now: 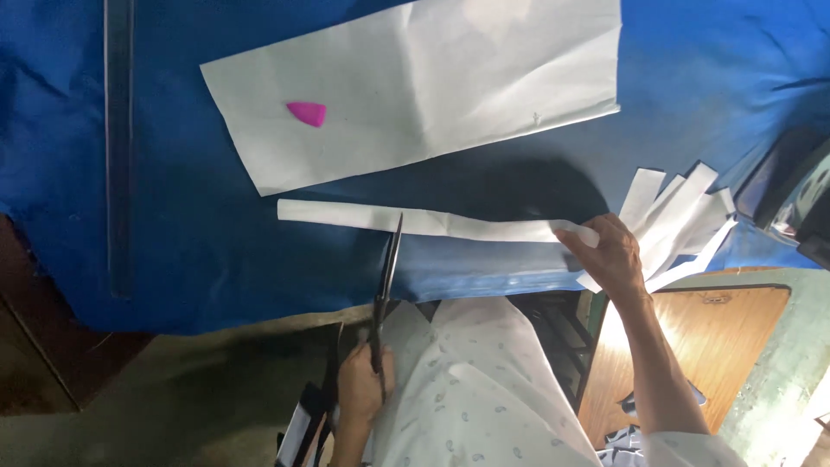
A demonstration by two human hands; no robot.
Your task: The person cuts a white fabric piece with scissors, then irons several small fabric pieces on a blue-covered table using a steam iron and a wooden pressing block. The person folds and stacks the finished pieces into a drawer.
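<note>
1. Left hand [361, 380]: near the bottom edge of the view, left of centre, closed around the handles of a pair of long black scissors [386, 281]. The blades point away from the person, toward the far side of the table, and are slightly parted at the tip.
2. Scissors: the blade tips meet the near edge of a narrow white fabric strip [432, 223], roughly a third of the way along it from its left end.
3. Narrow white fabric strip: lies flat, running left to right across a blue cloth [216, 251], just near of a larger white piece.
4. Right hand [612, 255]: to the right of centre, fingers closed on the right end of the strip, pinning and gripping it against the cloth.
5. Large white fabric piece [415, 86]: a broad, slightly slanted rectangle on the far side of the strip, not touching it; creases cross its right half.
6. Pink tailor's chalk [308, 113]: a small triangular piece resting on the left part of the large white piece.
7. Cut white strips [683, 216]: a loose fan of several narrow strips just right of the right hand, partly overhanging the edge of the blue cloth.
8. Long ruler [118, 147]: a dark straight bar at far left, lying on the blue cloth and running near to far.
9. Wooden surface [692, 346]: a brown panel at near right, below the right forearm.
10. Patterned white garment [475, 389]: covers the person's lap at near centre, between the two arms.
</note>
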